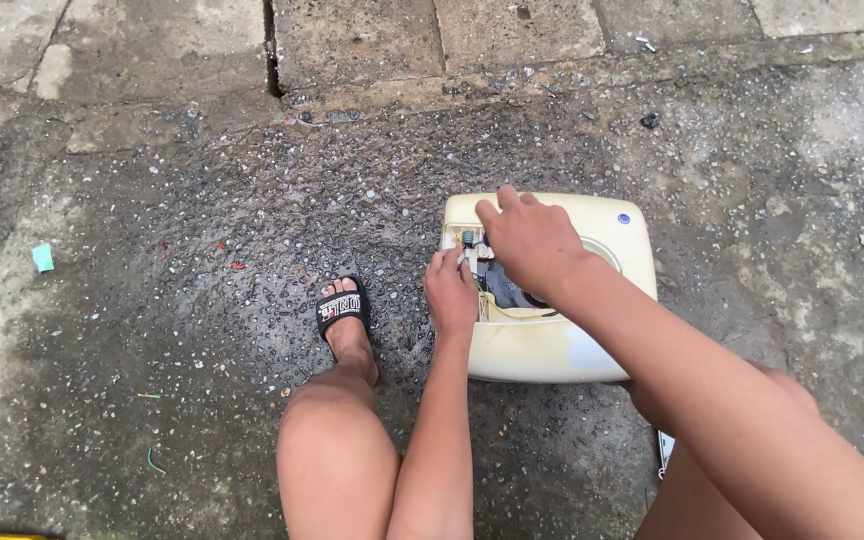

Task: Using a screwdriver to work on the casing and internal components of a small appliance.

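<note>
On wet, pebbled concrete ground (pixel 202 300), between my knees:

Item 1. Cream-yellow plastic appliance housing (pixel 592 350), boxy with rounded corners, standing on the ground just ahead of my legs. Its top has an opened cavity showing wires and small parts; a small blue round button (pixel 623 218) sits near the far right corner.

Item 2. My right hand (pixel 530 240), laid palm-down over the cavity, fingers spread a little and curled downward onto the far left edge of the housing. Whether the fingertips pinch anything inside, I cannot tell.

Item 3. My left hand (pixel 451 292), at the near left edge of the cavity, fingers drawn together and tucked into the opening beside a small blue-and-white component (pixel 468 238). What they grip, if anything, is hidden.

Item 4. Black rubber slide sandal (pixel 343 308) on my left foot, planted just left of the housing.

Item 5. Small turquoise scrap (pixel 43 257), lying well apart at the left. Paved stone slabs (pixel 352 40) run along the far side.
</note>
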